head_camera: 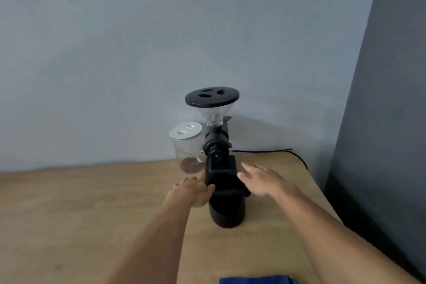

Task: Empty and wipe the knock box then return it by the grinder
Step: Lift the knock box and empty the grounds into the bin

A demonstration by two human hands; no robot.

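Knock box (227,205), black, stands at frame centre on the wooden table (69,203), directly before the grinder (215,136). My left hand (191,191) touches its left rim (grip unclear); right hand (262,182) spread open, empty, just right.

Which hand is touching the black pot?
The left hand touches the black knock box; the right hand hovers open beside it.
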